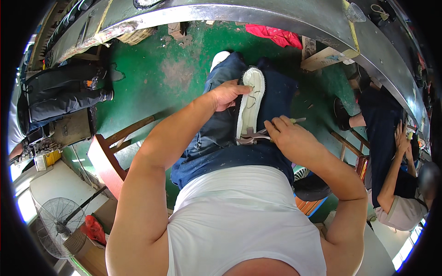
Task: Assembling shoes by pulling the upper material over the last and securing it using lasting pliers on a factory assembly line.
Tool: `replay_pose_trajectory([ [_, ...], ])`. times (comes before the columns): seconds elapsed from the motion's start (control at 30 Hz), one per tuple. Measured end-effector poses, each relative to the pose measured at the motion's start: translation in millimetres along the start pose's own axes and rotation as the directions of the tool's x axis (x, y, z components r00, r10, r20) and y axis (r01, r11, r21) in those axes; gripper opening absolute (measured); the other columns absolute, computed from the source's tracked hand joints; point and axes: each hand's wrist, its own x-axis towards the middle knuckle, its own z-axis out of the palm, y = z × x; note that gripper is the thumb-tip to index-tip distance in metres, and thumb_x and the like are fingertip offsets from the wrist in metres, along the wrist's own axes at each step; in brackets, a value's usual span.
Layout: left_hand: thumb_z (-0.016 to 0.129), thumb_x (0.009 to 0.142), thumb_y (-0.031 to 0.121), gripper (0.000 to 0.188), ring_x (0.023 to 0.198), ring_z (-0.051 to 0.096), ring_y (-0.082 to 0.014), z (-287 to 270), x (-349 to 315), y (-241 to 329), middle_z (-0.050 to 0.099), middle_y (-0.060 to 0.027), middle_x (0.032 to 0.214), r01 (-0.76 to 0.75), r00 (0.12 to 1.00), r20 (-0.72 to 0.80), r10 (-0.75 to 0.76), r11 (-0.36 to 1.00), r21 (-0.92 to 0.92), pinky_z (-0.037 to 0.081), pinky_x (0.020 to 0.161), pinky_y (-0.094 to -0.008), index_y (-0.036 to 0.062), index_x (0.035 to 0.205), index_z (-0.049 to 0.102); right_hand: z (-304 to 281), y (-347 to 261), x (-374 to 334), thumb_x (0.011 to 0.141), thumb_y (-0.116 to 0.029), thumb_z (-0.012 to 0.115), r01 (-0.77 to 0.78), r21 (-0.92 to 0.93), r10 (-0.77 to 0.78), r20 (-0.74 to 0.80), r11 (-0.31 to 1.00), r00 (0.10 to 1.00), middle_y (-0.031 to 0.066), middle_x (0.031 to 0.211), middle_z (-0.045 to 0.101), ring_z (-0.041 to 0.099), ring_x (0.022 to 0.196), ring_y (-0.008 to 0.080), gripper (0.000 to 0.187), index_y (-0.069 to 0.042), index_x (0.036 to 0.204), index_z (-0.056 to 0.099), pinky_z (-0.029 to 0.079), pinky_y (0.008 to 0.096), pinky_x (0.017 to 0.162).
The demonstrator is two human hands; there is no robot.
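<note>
Centrally, shoe form: a long, cream, dark-rimmed shoe form (251, 110), thin brown cord (252, 97) crossing its hollow, lies lengthwise on the dark-blue, cloth-covered lap (278, 87), between its far edge and its waist edge.
Left hand: the left hand (226, 95) grips the form's left rim, thumb pressed inside; its underside is hidden from me.
Right hand: the right hand (292, 138) is closed round the handles of brownish-grey metal pincers (258, 135).
Pincer jaws: at the form's waist-side end; whether they bite, I cannot tell.
Pale stub: a short yellow-green stub (298, 120) juts beyond the right fingers; its owner is unclear.
Slip risk: a slanting pull could, I judge, skid the pincers off the end and into the lap.
Rocking risk: the soft lap is a poor seat; should the left thumb ease, the form could roll.
Tear risk: too hard a squeeze could mark or tear the rim.
Bench: a grey, metal-edged workbench (207, 13) curves beyond the lap's far edge.
</note>
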Motion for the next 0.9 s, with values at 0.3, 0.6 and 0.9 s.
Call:
replay_pose_trajectory([
  [0.3,0.066,0.094,0.022,0.048,0.108,0.066,-0.0207,1.3,6.0,-5.3,0.066,-0.0098,0.121,-0.007,1.0,-0.024,0.007,1.0,0.012,0.054,0.095,-0.0381,0.0042,0.135,0.049,-13.8,-10.0,22.6,0.087,-0.011,0.064,-0.255,-0.176,0.278,0.117,0.951,0.953,0.021,0.109,0.064,0.064,0.1,0.0356,0.043,0.006,0.125,0.055,0.055,0.0415,0.083],
  [0.6,0.067,0.092,0.026,0.054,0.113,0.061,-0.0231,-5.1,7.9,-2.3,0.061,-0.0118,0.125,-0.024,1.0,-0.003,0.023,0.997,-0.078,0.048,0.096,-0.0439,0.0015,0.135,0.045,62.4,3.3,21.8,0.093,-0.018,0.062,-0.467,0.581,0.445,0.193,0.666,0.874,0.0208,0.089,0.066,0.064,0.084,0.0401,0.022,0.001,0.103,0.063,0.051,0.0466,0.075],
  [0.9,0.068,0.091,0.031,0.056,0.102,0.062,-0.0217,8.5,11.6,-21.3,0.065,-0.0127,0.114,-0.131,0.978,-0.119,0.171,0.95,0.284,0.047,0.094,-0.0347,-0.0051,0.13,0.051,63.3,-18.9,-25.4,0.1,-0.035,0.054,-0.39,0.633,0.533,-0.043,0.669,0.845,0.0216,0.087,0.068,0.065,0.084,0.0413,0.037,0.001,0.103,0.064,0.051,0.0444,0.077],
])
